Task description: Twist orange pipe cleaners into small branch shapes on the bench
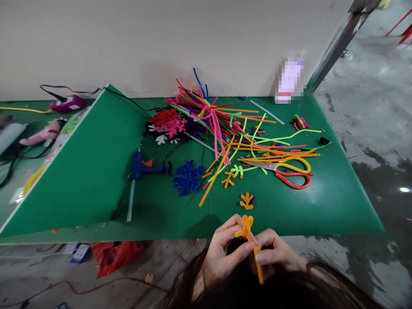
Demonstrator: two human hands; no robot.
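An orange pipe cleaner [247, 226], bent into loops at its top end, is held between my two hands just off the table's front edge. My left hand [225, 246] pinches it below the loops with thumb and fingers. Lower down, the thumb and fingers of my right hand [273, 251] close on its straight stem. Straight ahead on the table lies a finished-looking orange branched piece [246, 201]. Beyond it are another orange branched piece [228, 179] and a light green one [238, 171]. Scissors [289, 168] with one yellow and one red handle rest to the right.
Loose pipe cleaners [209, 111] pile up at the back of the green table [334, 201]. Blue branched pieces [187, 177] and a blue glue gun [138, 166] lie left. A green panel [71, 171] slants at far left. A pixelated upright item [289, 79] leans against the wall.
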